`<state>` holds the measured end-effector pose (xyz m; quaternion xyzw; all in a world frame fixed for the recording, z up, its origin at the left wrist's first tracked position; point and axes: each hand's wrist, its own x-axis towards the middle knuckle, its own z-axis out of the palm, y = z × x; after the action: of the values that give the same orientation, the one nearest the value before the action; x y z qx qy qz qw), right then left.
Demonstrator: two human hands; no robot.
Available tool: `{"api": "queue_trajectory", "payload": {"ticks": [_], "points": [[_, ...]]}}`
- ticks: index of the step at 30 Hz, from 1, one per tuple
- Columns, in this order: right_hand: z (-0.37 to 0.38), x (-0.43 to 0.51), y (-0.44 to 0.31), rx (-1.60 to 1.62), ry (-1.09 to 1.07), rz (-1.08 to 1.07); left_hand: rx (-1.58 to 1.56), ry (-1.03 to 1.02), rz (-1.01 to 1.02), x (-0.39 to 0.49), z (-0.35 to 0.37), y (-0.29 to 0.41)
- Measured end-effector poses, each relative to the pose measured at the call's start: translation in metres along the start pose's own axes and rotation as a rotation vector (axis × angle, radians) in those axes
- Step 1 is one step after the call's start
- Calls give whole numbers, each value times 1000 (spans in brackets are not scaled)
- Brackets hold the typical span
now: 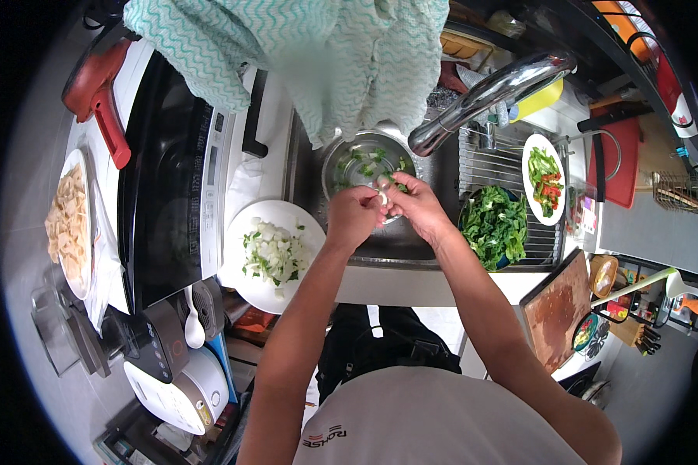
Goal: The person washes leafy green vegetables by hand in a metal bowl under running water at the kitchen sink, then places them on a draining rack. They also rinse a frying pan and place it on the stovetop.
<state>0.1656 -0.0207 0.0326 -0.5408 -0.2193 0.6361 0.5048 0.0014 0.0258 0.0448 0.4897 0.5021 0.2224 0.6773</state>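
Both hands meet over the near rim of a metal pot (333, 152) in the sink. Between the fingers of my left hand (355, 214) and my right hand (410, 200) is a small white vegetable piece (382, 197). Green leafy bits show at the right fingertips. Inside the pot, several cut green pieces (367, 169) lie in what looks like water. To the left of my left hand, a white plate (305, 232) carries chopped white vegetable pieces with green bits (272, 247).
A chrome faucet (471, 104) arches beside the pot, and green-patterned cloths (349, 52) hang beyond it. On the right rack (541, 247) sit a bowl of leafy greens (493, 226) and a plate of sliced peppers (544, 183). A wooden cutting board (555, 314) leans at right.
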Motion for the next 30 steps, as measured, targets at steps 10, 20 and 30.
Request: {"api": "queue_trajectory", "payload": {"ticks": [10,20,30], "points": [[-8,-12,-12,-162,-43,-23,107,-158,-93,-5,-14,19],[-17,-16,-10,-361,-87,-102,464,-22,334,-17,-3,17],[-17,-54,-12,557,-121,153,673,74,828,-44,21,44]]}}
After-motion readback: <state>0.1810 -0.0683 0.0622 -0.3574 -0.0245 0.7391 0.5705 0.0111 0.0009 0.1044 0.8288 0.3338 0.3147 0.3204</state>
